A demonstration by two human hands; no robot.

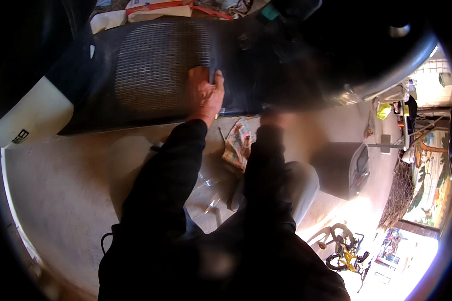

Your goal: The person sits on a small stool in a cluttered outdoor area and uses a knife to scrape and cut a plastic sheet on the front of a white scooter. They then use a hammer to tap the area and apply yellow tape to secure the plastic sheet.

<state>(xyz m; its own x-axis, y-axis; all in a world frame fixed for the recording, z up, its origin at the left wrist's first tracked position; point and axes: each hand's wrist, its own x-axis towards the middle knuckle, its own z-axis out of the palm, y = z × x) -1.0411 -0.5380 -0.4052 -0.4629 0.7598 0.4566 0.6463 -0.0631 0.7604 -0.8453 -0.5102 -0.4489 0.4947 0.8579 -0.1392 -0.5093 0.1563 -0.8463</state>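
Note:
A long black panel [241,90] stretches across in front of me, with a woven-looking grey mesh section [153,65] set into its left part. My left hand [206,95] rests at the right edge of this mesh. Its thumb is apart from the fingers, and nothing shows in its grasp. By the near edge of the black panel is my right hand [275,119], smeared by motion. Its fingers are lost in blur and shadow, so what it may hold is hidden. A crumpled patterned cloth [238,145] lies below the panel, between my forearms.
A pale rounded piece [35,113] sticks out at the left. To the right stands a dark grey box-like container [339,168]. Farther off are a yellow-framed bicycle [344,256] and a heap of brown twigs [399,193]. Papers and packaging [155,11] lie beyond the panel.

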